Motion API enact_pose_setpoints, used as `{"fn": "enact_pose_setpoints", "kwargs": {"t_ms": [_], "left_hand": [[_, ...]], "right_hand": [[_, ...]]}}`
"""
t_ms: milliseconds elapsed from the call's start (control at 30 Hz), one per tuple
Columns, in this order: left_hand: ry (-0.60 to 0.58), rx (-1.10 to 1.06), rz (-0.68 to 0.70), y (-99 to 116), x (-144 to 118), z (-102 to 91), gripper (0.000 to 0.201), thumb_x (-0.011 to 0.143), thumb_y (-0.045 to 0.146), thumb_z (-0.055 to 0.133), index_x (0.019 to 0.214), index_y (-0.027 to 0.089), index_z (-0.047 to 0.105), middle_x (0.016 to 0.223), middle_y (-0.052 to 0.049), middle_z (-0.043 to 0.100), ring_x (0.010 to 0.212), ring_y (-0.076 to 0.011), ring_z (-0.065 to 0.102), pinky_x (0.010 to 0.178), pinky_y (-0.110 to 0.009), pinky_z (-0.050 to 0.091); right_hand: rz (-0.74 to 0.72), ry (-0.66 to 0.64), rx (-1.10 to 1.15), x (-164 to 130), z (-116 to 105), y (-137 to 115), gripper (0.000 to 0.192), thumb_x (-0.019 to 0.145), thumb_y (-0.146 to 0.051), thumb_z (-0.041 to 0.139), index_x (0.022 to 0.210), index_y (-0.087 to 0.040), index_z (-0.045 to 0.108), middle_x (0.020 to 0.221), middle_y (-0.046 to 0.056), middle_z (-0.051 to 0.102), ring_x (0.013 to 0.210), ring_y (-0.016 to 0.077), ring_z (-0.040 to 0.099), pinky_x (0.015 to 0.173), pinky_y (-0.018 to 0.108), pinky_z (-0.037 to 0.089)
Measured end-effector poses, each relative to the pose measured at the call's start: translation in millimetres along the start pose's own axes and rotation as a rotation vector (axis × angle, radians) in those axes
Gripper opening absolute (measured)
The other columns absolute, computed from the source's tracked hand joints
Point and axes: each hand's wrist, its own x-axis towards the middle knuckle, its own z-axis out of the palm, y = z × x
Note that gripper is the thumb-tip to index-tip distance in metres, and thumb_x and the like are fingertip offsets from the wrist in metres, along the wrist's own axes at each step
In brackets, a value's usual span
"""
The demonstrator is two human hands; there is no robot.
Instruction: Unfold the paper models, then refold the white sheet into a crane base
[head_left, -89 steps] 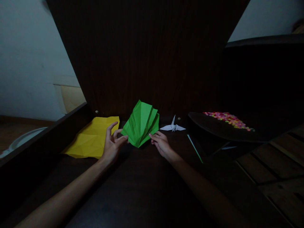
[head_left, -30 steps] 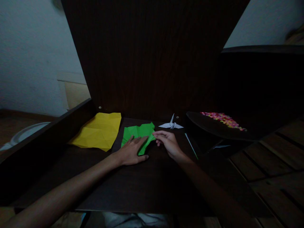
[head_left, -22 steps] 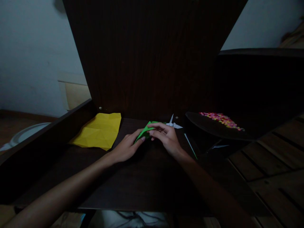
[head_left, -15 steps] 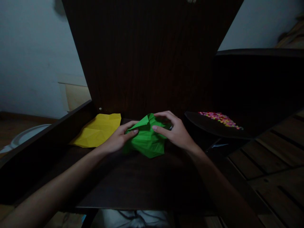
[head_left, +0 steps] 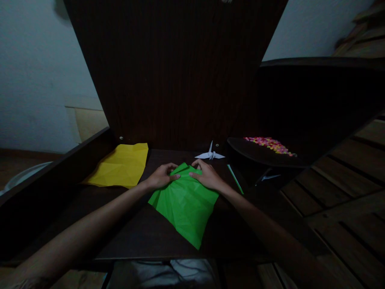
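Note:
A creased sheet of green paper (head_left: 189, 204) spreads over the dark table in front of me, one corner pointing toward my body. My left hand (head_left: 164, 176) grips its upper left edge, thumb on top and fingers behind. On the upper right edge, my right hand (head_left: 206, 174) holds the paper the same way. Just beyond my right hand sits a white origami crane (head_left: 211, 155) with its wings spread. A thin green and white strip (head_left: 235, 179) lies to the right of that hand.
Creased yellow paper (head_left: 120, 164) lies at the left, beside a raised side board (head_left: 60, 168). On a dark curved shelf (head_left: 252, 154) at the right is a heap of small pink, red and yellow pieces (head_left: 270, 144). A tall dark panel (head_left: 174, 72) stands behind the table.
The green paper has opened out from a bunched shape and come down toward me. My hands have drawn closer together along its far edge. The crane and the strip now show.

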Motion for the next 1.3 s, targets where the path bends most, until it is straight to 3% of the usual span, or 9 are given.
{"fn": "enact_pose_setpoints", "kwargs": {"t_ms": [100, 233, 367, 433, 567, 667, 767, 1000, 1300], "left_hand": [[0.110, 0.211, 0.032, -9, -2, 4.9, 0.040, 0.079, 0.029, 0.068, 0.116, 0.018, 0.057, 0.109, -0.010, 0.068, 0.103, -0.0264, 0.064, 0.089, -0.042, 0.051], [0.168, 0.486, 0.126, -2, -19, 10.0, 0.044, 0.082, 0.019, 0.062, 0.124, 0.017, 0.053, 0.126, -0.015, 0.058, 0.120, -0.0329, 0.052, 0.101, -0.053, 0.041], [0.050, 0.668, 0.236, 11, -42, 24.7, 0.023, 0.089, 0.026, 0.057, 0.109, 0.017, 0.063, 0.116, -0.013, 0.063, 0.112, -0.0310, 0.056, 0.101, -0.050, 0.042], [-0.006, 0.719, 0.267, 11, -52, 33.8, 0.027, 0.092, 0.035, 0.054, 0.109, 0.016, 0.064, 0.114, -0.014, 0.066, 0.110, -0.0304, 0.058, 0.099, -0.047, 0.046], [-0.050, 0.777, 0.295, 1, -60, 43.3, 0.040, 0.096, 0.039, 0.049, 0.126, 0.013, 0.057, 0.136, -0.017, 0.056, 0.128, -0.0333, 0.049, 0.108, -0.050, 0.039], [-0.112, 0.761, 0.336, -10, -59, 40.1, 0.046, 0.099, 0.039, 0.044, 0.137, 0.013, 0.048, 0.146, -0.016, 0.048, 0.140, -0.0319, 0.036, 0.114, -0.049, 0.032], [-0.189, 0.714, 0.387, -16, -56, 32.7, 0.043, 0.100, 0.040, 0.042, 0.135, 0.016, 0.050, 0.145, -0.014, 0.049, 0.141, -0.0309, 0.034, 0.117, -0.053, 0.025], [-0.263, 0.727, 0.405, -18, -54, 23.7, 0.055, 0.098, 0.050, 0.043, 0.135, 0.011, 0.051, 0.146, -0.019, 0.047, 0.141, -0.0325, 0.033, 0.117, -0.052, 0.022], [-0.318, 0.785, 0.349, -14, -57, 24.1, 0.074, 0.094, 0.063, 0.039, 0.148, 0.013, 0.037, 0.154, -0.020, 0.034, 0.146, -0.0357, 0.020, 0.118, -0.053, 0.016]], "right_hand": [[0.043, -0.001, -0.071, -7, 19, 11, 0.026, 0.084, -0.028, 0.067, 0.105, -0.019, 0.056, 0.094, 0.004, 0.068, 0.085, 0.0190, 0.064, 0.070, 0.028, 0.045], [0.067, 0.025, -0.147, -14, 33, 14, 0.022, 0.087, -0.027, 0.063, 0.105, -0.019, 0.055, 0.100, 0.008, 0.068, 0.092, 0.0228, 0.064, 0.075, 0.030, 0.044], [0.057, 0.067, -0.240, -19, 42, 10, 0.017, 0.088, -0.025, 0.058, 0.103, -0.017, 0.057, 0.105, 0.012, 0.064, 0.098, 0.0273, 0.060, 0.082, 0.037, 0.043], [-0.003, 0.129, -0.303, -22, 46, 8, 0.016, 0.088, -0.024, 0.057, 0.103, -0.017, 0.058, 0.107, 0.013, 0.062, 0.101, 0.0285, 0.056, 0.087, 0.040, 0.042], [-0.189, 0.234, -0.311, -26, 51, 6, 0.012, 0.091, -0.021, 0.050, 0.096, -0.018, 0.061, 0.099, 0.012, 0.062, 0.095, 0.0277, 0.055, 0.087, 0.043, 0.043], [-0.409, 0.095, -0.177, -28, 52, 4, 0.020, 0.095, -0.021, 0.044, 0.095, -0.018, 0.064, 0.097, 0.012, 0.063, 0.095, 0.0263, 0.057, 0.090, 0.043, 0.046], [-0.530, -0.052, -0.008, -28, 53, 1, 0.026, 0.099, -0.025, 0.041, 0.111, -0.018, 0.063, 0.112, 0.012, 0.065, 0.110, 0.0239, 0.058, 0.100, 0.040, 0.046], [-0.487, -0.299, 0.112, -20, 57, 3, 0.050, 0.102, -0.038, 0.036, 0.143, -0.011, 0.044, 0.149, 0.014, 0.044, 0.141, 0.0225, 0.035, 0.118, 0.041, 0.030], [-0.430, -0.374, -0.027, -4, 59, 12, 0.053, 0.104, -0.041, 0.029, 0.151, -0.017, 0.030, 0.156, 0.010, 0.031, 0.146, 0.0217, 0.026, 0.120, 0.049, 0.020]]}}
